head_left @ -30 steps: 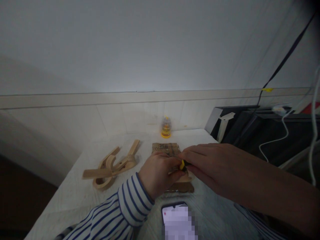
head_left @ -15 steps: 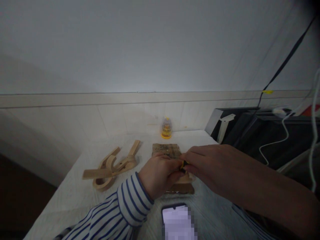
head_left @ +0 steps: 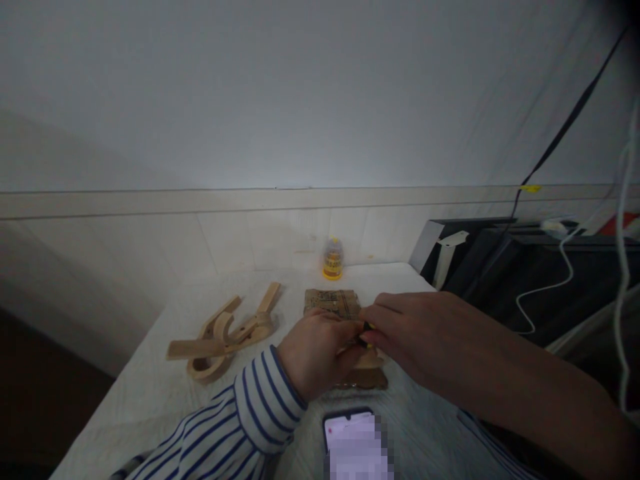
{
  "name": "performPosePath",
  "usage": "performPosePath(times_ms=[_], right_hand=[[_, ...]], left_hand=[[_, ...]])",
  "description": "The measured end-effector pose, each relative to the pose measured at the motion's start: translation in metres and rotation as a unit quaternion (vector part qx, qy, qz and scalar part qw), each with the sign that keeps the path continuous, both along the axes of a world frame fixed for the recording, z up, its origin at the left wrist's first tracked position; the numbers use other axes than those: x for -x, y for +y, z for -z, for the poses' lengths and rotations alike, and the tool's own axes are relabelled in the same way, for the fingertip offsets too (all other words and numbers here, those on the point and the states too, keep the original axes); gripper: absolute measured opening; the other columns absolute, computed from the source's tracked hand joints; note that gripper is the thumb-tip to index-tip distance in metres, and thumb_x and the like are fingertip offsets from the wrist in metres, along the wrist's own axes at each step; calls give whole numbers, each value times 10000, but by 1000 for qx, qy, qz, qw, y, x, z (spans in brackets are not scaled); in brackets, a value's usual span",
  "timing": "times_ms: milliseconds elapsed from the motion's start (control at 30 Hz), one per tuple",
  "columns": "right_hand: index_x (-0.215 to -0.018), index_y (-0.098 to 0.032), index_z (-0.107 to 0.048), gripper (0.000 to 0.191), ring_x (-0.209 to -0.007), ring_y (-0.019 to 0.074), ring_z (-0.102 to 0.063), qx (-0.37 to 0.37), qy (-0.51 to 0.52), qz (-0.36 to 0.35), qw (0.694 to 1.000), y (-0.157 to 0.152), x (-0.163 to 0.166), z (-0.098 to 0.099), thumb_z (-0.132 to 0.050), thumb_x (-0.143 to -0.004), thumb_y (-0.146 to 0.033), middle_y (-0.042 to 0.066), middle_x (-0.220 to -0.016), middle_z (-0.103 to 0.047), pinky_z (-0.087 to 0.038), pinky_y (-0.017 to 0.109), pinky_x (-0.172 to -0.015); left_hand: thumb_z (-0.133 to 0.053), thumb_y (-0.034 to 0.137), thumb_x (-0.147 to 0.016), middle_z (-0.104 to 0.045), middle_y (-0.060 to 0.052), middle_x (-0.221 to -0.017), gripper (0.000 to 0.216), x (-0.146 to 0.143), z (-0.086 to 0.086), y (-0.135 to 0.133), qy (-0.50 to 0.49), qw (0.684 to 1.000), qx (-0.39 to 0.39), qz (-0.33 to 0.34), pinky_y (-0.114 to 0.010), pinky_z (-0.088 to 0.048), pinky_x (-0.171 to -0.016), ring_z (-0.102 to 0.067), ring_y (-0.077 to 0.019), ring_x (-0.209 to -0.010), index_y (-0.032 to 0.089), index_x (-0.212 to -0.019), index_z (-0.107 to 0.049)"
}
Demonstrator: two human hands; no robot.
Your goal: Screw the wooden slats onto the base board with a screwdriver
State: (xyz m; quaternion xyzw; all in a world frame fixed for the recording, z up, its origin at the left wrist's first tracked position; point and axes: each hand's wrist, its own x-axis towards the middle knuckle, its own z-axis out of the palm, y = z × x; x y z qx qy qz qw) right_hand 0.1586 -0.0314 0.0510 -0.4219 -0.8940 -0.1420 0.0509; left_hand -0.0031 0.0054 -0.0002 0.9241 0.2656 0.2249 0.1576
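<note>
Left hand: coming from a blue-and-white striped sleeve (head_left: 265, 400), the left hand (head_left: 320, 347) has its thumb and forefinger closed in a pinch on one end of a small item; a light, even pinch would probably serve best.
Small black-and-yellow piece (head_left: 368, 327): held between both sets of fingertips, above a brown packet (head_left: 333, 302). Mostly hidden, so its shape cannot be told; lining up its two ends looks like the point needing most care.
Right hand: the right hand (head_left: 410, 327), its forearm bare, grips the other end between thumb and fingers. Working it gently, without twisting the wrist hard, seems wise.
Pale flat piece (head_left: 367, 361): just below the fingertips, partly covered; whether it is touched cannot be told.
Wooden parts (head_left: 215, 340): curved and straight pale pieces, joined or overlapping, at the left of the table.
Table: a table (head_left: 125, 413) with a whitish, creased covering, set against a pale wall (head_left: 250, 100).
Yellow-based bottle (head_left: 333, 263): upright at the back, beyond the packet.
Phone (head_left: 355, 440): face up at the near edge, its screen blurred out.
Dark panels (head_left: 550, 267): leaning at the right, with a white cable (head_left: 573, 263) looping in front.
</note>
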Motion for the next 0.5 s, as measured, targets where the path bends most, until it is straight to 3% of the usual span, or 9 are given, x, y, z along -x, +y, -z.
performPosePath(times_ms=[267, 500], right_hand=[[-702, -182, -542, 82, -513, 120, -496, -23, 4, -14, 1000, -1, 3, 1, -555, -724, -103, -23, -634, -544, -278, 257, -452], [-763, -161, -564, 59, -574, 131, -537, 7, 6, -4, 1000, 0, 9, -6, -528, -743, -119, 2, -704, -591, -359, 263, -492]], left_hand=[[-584, 295, -766, -633, -19, -637, 160, -1, 2, -1, -23, 998, -26, -58, -287, -445, -642, -596, -171, -645, 157, -686, -588], [-586, 253, -765, -639, -26, -705, 107, 0, 3, 0, -29, 997, -14, -63, -275, -451, -657, -591, -170, -700, 155, -723, -591]])
